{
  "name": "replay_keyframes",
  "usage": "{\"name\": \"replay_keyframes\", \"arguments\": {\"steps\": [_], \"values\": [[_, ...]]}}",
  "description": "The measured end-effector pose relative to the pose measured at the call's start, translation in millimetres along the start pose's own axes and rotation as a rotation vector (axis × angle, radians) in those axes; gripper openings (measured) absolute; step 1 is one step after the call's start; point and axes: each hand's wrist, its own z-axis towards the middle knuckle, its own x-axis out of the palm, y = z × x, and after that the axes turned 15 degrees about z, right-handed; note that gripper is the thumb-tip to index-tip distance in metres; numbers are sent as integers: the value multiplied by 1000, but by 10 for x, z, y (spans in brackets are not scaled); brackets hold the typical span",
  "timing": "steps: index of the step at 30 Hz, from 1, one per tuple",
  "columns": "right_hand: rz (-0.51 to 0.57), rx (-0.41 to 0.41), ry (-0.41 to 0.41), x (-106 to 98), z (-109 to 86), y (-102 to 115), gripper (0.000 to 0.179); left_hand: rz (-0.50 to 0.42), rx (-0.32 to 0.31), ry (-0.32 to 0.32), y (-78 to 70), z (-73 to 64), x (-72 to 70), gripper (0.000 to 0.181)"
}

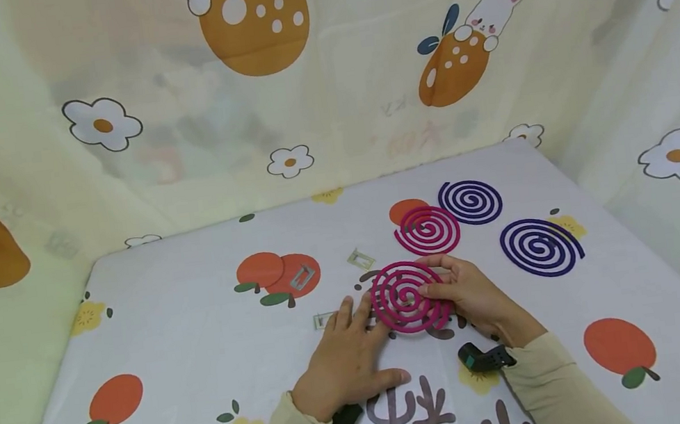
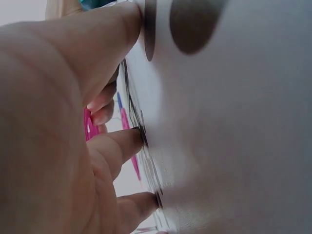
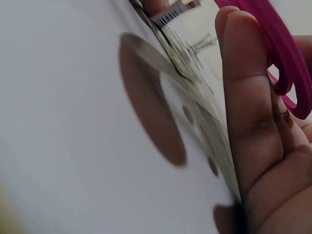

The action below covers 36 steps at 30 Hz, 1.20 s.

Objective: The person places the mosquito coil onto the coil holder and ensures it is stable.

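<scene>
In the head view my right hand (image 1: 480,295) pinches a magenta mosquito coil (image 1: 408,295) at its right side, thumb over the rings. The right wrist view shows the coil (image 3: 287,46) tilted between thumb and fingers. My left hand (image 1: 346,362) lies palm down with fingers spread, its fingertips (image 2: 131,141) on the cloth and close to the coil's left edge. Whether they touch the coil is unclear. A flat metal coil stand (image 1: 324,321) peeks out beside the left fingers, partly hidden. Two more stands, one silver (image 1: 302,277) and one pale (image 1: 361,258), lie beyond.
Behind the right hand lies another magenta coil (image 1: 427,230), close to a dark blue coil (image 1: 471,202). A second dark blue coil (image 1: 541,248) rests farther right. Printed cloth (image 1: 188,369) covers the table, and patterned curtains (image 1: 352,98) hang around it.
</scene>
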Motion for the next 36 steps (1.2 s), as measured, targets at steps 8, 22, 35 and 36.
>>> {"name": "replay_keyframes", "arguments": {"steps": [8, 22, 35, 36], "values": [[-34, 9, -19, 54, -41, -22, 57, -7, 9, -11, -19, -25, -1, 95], [-62, 1, -46, 101, -48, -58, 62, -22, 8, 25, -57, -42, -18, 93], [-46, -9, -96, 151, 13, -63, 59, -51, 7, 34, -29, -22, -21, 92], [-43, -12, -99, 148, 14, -67, 59, -51, 8, 35, -28, -20, -20, 92]]}}
